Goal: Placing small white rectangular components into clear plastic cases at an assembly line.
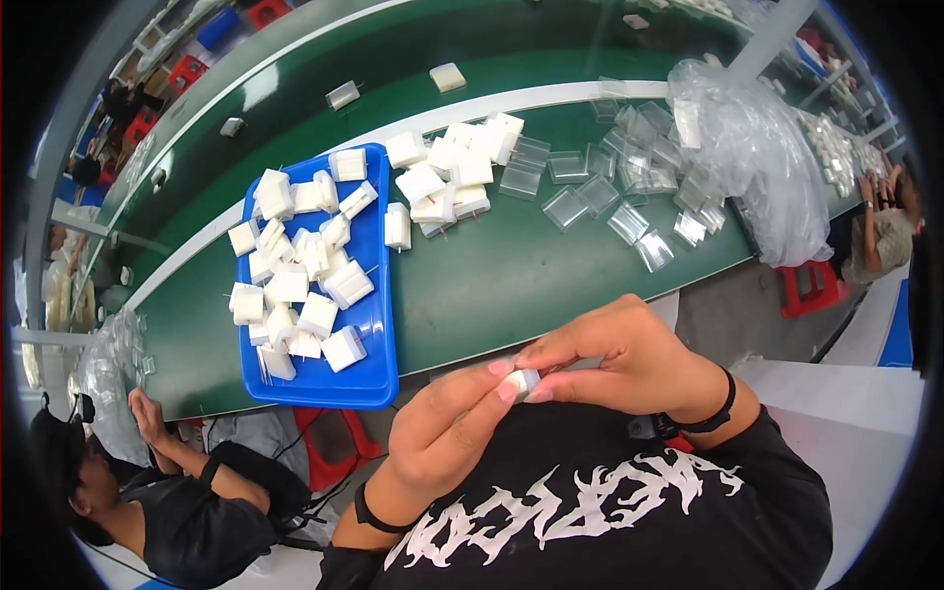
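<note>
Close to my chest, both hands grip one small white plug-like block (526, 382), its surface mostly covered by fingers. My left hand (444, 421) pinches it between thumb and forefinger from the left. From the other side, my right hand (629, 356) is closed on it the same way. A blue tray (390, 324) to the left carries many white blocks (317, 315) with thin metal pins. More white blocks (454, 162) are heaped beside the tray's far right corner. Clear plastic covers (565, 208) lie scattered right of that heap.
A green bench (472, 295) runs across in front of me, with a green belt (393, 64) beyond its white edge. Crumpled clear bags (777, 167) sit at the bench's right end. A co-worker (187, 492) is at the left, another (880, 236) at far right. Red stools (814, 287) stand below.
</note>
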A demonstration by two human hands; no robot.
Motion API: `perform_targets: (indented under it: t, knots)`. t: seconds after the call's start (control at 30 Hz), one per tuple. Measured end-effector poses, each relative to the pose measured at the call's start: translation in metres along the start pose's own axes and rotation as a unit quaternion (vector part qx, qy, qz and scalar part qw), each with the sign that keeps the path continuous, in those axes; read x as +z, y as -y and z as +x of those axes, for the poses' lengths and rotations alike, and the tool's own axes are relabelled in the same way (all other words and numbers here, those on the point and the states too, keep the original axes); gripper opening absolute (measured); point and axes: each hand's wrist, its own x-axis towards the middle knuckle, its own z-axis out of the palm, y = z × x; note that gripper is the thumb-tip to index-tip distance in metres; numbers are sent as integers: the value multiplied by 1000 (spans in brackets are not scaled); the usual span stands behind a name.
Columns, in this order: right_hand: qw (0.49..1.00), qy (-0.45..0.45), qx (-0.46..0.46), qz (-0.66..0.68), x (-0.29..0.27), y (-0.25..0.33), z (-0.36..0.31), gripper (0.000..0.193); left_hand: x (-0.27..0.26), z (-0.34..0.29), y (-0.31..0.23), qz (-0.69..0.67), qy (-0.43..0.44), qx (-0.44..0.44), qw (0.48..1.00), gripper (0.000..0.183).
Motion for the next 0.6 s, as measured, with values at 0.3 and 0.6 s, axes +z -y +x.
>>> perform_targets:
  t: [0.3,0.6]
  knots:
    - [987,2,-80,141,8,-19,-4,23,0,-4,-3,-19,23,38,999,32]
    - [977,19,35,210,7,-22,-9,20,-3,3,-5,27,61,78,995,37]
